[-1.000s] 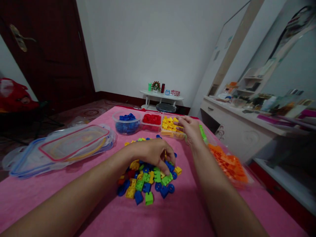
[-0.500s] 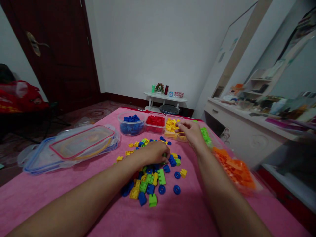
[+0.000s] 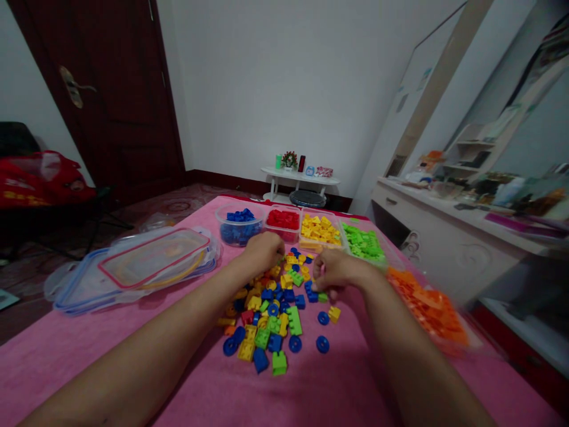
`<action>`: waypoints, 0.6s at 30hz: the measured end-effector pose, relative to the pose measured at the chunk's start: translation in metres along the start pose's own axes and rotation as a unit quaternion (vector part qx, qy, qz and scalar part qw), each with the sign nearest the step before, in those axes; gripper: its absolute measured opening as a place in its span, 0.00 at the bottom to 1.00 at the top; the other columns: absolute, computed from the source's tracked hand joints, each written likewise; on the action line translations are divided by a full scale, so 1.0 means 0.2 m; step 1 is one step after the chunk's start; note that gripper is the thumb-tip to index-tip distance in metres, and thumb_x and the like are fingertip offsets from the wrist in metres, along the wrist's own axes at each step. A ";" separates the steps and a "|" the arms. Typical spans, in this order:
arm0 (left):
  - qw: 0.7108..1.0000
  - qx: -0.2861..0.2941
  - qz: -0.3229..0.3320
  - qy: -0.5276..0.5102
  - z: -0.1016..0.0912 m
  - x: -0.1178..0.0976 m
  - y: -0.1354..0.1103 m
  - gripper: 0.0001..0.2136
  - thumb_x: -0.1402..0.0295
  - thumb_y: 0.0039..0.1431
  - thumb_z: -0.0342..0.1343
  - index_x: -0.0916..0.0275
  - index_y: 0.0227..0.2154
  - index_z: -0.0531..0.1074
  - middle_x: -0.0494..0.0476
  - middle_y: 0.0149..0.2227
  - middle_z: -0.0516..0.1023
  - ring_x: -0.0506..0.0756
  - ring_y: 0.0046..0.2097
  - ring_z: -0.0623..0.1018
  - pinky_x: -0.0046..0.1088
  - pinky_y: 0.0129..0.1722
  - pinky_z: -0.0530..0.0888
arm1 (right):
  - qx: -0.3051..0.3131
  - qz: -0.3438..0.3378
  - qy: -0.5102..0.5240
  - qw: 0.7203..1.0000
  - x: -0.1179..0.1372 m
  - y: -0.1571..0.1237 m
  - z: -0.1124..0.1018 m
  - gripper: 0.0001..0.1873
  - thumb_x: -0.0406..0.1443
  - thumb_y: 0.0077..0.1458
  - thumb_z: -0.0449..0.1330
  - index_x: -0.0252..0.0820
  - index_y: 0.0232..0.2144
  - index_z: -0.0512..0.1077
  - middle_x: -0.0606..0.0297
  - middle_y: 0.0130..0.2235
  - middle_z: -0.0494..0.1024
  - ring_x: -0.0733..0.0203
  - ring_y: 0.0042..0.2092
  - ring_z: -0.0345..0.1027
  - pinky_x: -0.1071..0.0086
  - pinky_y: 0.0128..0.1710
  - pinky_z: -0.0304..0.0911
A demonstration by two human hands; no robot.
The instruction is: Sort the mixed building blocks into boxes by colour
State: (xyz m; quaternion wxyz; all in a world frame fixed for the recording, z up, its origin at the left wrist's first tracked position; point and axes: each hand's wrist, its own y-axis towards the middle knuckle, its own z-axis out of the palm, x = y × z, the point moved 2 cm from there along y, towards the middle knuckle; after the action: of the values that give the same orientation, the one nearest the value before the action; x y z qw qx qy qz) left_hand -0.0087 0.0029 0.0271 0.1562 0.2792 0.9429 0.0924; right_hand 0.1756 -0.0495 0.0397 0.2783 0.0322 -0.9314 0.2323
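A mixed heap of toy building bricks (image 3: 271,308) in yellow, blue, green and red lies loose on the pink cloth, with several blue wheels (image 3: 322,344) around it. My left hand (image 3: 265,250) is closed at the far side of the heap, just in front of the round tub. A bit of green shows at its fingertips, but what they hold is hidden. At the heap's right edge my right hand (image 3: 333,270) reaches down with curled fingers, close to some blue bricks (image 3: 311,292). Its grip is too shaded to make out.
Across the back stand a round tub of blue bricks (image 3: 240,227), then boxes of red bricks (image 3: 283,220), yellow bricks (image 3: 320,229) and green bricks (image 3: 363,242). An orange-brick box (image 3: 429,311) is at the right. Stacked plastic lids (image 3: 153,258) lie left. A dresser (image 3: 427,225) borders the right side.
My right hand has come back from above the yellow box down to the heap's right edge. My left hand has shifted away and leftward, from mid-heap to its far side.
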 end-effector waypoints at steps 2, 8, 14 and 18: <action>1.000 0.006 0.028 -0.006 -0.01 -0.03 -0.01 0.09 0.66 0.49 0.56 0.56 0.33 0.80 0.57 0.33 0.80 0.56 0.35 0.77 0.26 0.33 0.68 | 0.032 0.035 -0.033 0.998 0.01 -0.02 0.03 0.11 0.29 0.38 0.63 0.40 0.29 0.69 0.70 0.15 0.71 0.62 0.18 0.68 0.74 0.18 0.59; 0.987 0.097 0.119 -0.038 0.09 -0.13 -0.06 0.15 0.65 0.44 0.60 0.56 0.39 0.78 0.58 0.36 0.80 0.58 0.38 0.77 0.28 0.36 0.69 | -0.045 0.018 -0.177 0.983 0.03 0.01 0.03 0.28 0.29 0.26 0.70 0.41 0.36 0.71 0.67 0.27 0.76 0.62 0.23 0.70 0.73 0.22 0.60; 0.992 0.080 0.086 -0.035 0.10 -0.15 -0.06 0.16 0.72 0.42 0.57 0.58 0.37 0.78 0.58 0.36 0.80 0.58 0.38 0.77 0.28 0.36 0.69 | -0.043 0.025 -0.159 0.986 0.00 0.02 0.02 0.31 0.29 0.22 0.71 0.43 0.37 0.72 0.70 0.26 0.75 0.63 0.22 0.69 0.73 0.22 0.60; 0.991 0.024 0.050 -0.119 0.07 -0.12 -0.03 0.14 0.66 0.46 0.56 0.62 0.36 0.77 0.58 0.32 0.79 0.55 0.32 0.76 0.26 0.31 0.68 | 0.003 0.028 -0.085 0.996 -0.03 0.01 0.01 0.33 0.28 0.25 0.70 0.44 0.41 0.70 0.74 0.18 0.73 0.61 0.20 0.68 0.73 0.20 0.58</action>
State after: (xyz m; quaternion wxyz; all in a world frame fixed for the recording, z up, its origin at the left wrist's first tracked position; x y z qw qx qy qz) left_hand 0.0117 -0.0139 0.0184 0.2555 0.3385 0.9046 0.0435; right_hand 0.1800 -0.0494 0.0342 0.1912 0.0264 -0.9515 0.2394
